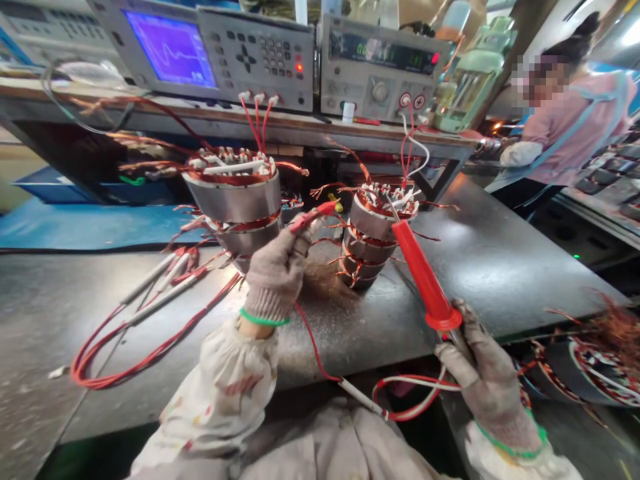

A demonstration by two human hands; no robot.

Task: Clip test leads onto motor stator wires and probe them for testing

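Observation:
My gloved left hand (277,267) is closed around a red-sleeved clip lead (317,215), its tip at a yellowish piece beside the right stator stack (373,243). My gloved right hand (483,367) grips a red test probe (425,277). The probe's thin metal tip points up to the white-sleeved windings on top of that stack; whether it touches them I cannot tell. Copper wire ends stick out all around the stack. Left of it stands a second, wider stator stack (235,200), partly behind my left hand. A red and white cable (370,398) hangs between my hands.
Looped red leads (150,353) lie on the metal table (500,267) at left. On the shelf behind stand a tester with a blue screen (170,50), a second meter (383,67) and a glass bottle (473,73). Another stator (595,363) lies at right. A co-worker (575,127) is beyond.

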